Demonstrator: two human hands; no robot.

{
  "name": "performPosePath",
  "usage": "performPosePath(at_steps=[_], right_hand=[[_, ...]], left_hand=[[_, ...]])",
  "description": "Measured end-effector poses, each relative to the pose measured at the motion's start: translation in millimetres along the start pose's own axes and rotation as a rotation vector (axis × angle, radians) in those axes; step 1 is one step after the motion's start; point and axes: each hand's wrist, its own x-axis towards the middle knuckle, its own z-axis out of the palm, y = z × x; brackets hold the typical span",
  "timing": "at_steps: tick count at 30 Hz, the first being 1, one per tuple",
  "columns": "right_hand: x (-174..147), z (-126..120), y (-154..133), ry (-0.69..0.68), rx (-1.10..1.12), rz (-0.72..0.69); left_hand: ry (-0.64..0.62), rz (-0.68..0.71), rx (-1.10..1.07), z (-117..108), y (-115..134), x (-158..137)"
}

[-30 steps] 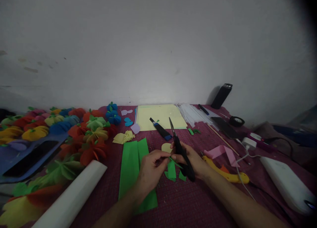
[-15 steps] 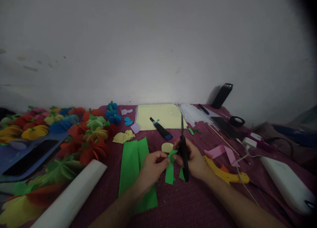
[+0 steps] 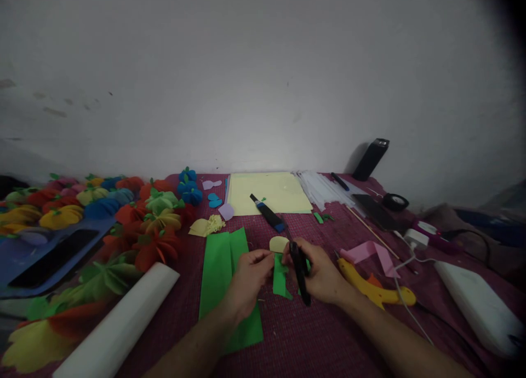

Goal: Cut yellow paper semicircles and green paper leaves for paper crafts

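The left hand (image 3: 246, 276) pinches the green paper strip (image 3: 280, 276) above the desk (image 3: 329, 334), as before. The right hand (image 3: 322, 274), grip closed around the black scissors (image 3: 299, 271), has tipped their blades from upright down toward the strip.

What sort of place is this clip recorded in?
Probably a home paper-craft corner against a bare wall: finished paper flowers piled at the left, green paper sheets and yellow paper sheets on a maroon mat, and black scissors in the right hand.

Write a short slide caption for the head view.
Left hand holds green paper strip; right hand holds black scissors.
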Motion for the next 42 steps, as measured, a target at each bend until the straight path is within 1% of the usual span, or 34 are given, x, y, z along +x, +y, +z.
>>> performPosePath(at_steps=[3, 7, 10, 14, 18, 22, 28, 32, 37, 42], right_hand=[[0.1, 0.2, 2.5, -0.015, -0.030, -0.013], [0.4, -0.6, 3.1, -0.027, -0.057, -0.028], [0.7, -0.9, 3.6, -0.032, -0.067, -0.034], [0.2, -0.3, 5.4, -0.024, -0.021, -0.026], [-0.5, 0.2, 5.1, -0.030, 0.014, -0.015], [-0.5, 0.1, 3.9, -0.043, 0.002, -0.011], [-0.7, 0.7, 3.8, -0.059, 0.024, 0.001], [-0.9, 0.7, 3.2, -0.075, 0.045, 0.014], [-0.1, -0.7, 0.6, -0.059, 0.087, 0.017], [-0.2, -1.1, -0.5, -0.043, 0.190, 0.053]], left_hand=[[-0.010, -0.003, -0.011, 0.0, 1.7, -0.4], [0.051, 0.016, 0.039, -0.7, 2.7, 0.0], [0.071, 0.030, 0.024, -0.5, 3.7, -0.4], [0.053, 0.044, -0.028, 1.6, 4.9, -1.6], [0.043, 0.013, -0.019, 1.8, 2.2, -0.8], [0.053, -0.017, -0.023, 0.2, -0.6, 0.5], [0.058, -0.052, -0.018, 1.0, 1.7, 0.3], [0.056, -0.036, -0.008, -0.8, 0.2, 0.5], [0.038, -0.004, -0.077, -3.2, 0.2, -1.0], [0.013, 0.023, -0.037, -0.4, 3.4, -1.5]])
